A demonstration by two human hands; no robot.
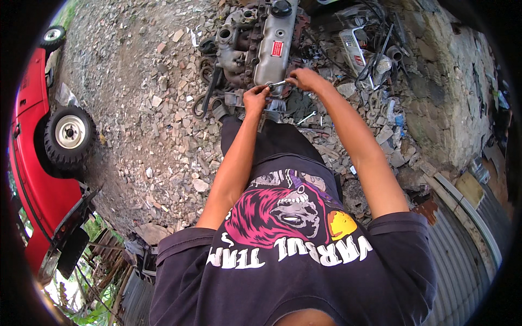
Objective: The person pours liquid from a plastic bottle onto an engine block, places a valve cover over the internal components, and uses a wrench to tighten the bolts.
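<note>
A grey metal valve cover (267, 62) with a black oil cap (281, 7) and a red label tops the engine (234, 68) in front of me. My right hand (305, 80) grips one end of a small silver wrench (279, 83), which lies across the near end of the cover. At the wrench's other end, my left hand (255, 100) is closed in a pinch; its fingertips hide what lies between them. Another wrench (307, 117) rests on the stones, right of my knees.
Broken stone and rubble (157, 108) cover the ground. Scrap parts and a white grille-like panel (352, 49) lie right of the engine, beside a rough wall (451, 92). A red vehicle (41, 157) with a knobbly tyre (69, 133) stands far left. Corrugated sheet (451, 266) lies at lower right.
</note>
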